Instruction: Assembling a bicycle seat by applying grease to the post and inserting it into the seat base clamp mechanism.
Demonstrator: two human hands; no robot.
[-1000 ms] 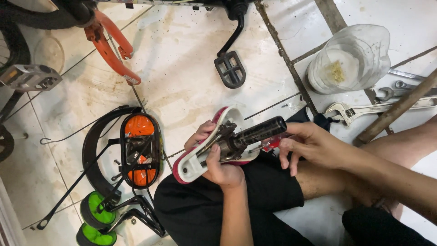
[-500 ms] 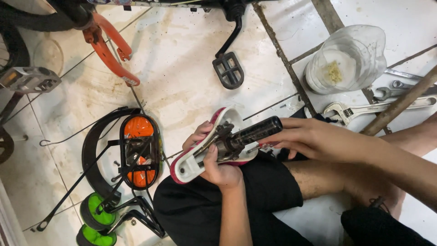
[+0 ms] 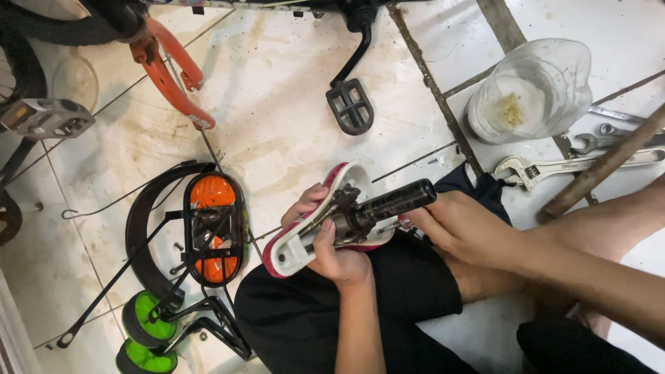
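A small bicycle saddle point(image 3: 296, 249), white underneath with a pink edge, lies upside down over my lap. A black seat post point(image 3: 395, 201) sticks out of its clamp toward the right. My left hand point(image 3: 331, 246) grips the saddle around the clamp from below. My right hand point(image 3: 460, 227) rests against the saddle's rear end, just under the post, fingers curled at the clamp.
On the tiled floor: a black pedal on its crank point(image 3: 350, 105), an orange bike fork point(image 3: 172, 76), a black mudguard with an orange basket point(image 3: 211, 228), green training wheels point(image 3: 145, 325), a plastic container point(image 3: 530, 93), an adjustable wrench point(image 3: 554, 166), a wooden stick point(image 3: 603, 166).
My right hand has slid from the tip of the seat post down to the saddle's rear near the clamp. The saddle has stayed in my left hand.
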